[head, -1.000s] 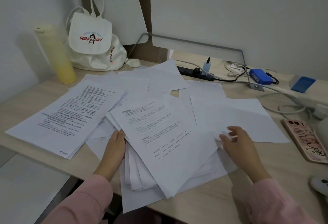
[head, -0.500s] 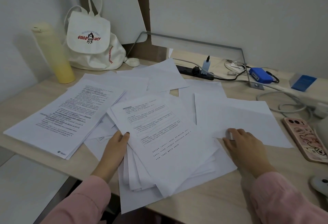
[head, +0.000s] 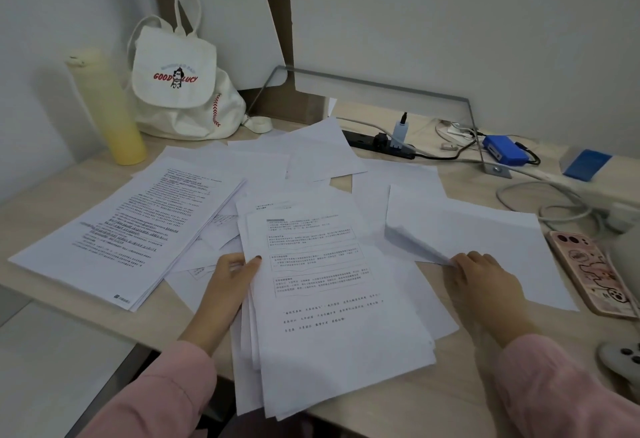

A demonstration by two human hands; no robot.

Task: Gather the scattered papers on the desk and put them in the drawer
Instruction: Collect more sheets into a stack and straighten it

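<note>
Papers scattered across desk. Middle stack overhangs near edge; left hand grips its left side, thumb on top page. Right hand curls fingers on lifted corner of blank sheet, pinching it. Second printed pile lies left. Phone just right of sheet; bottle, bag back left.
</note>
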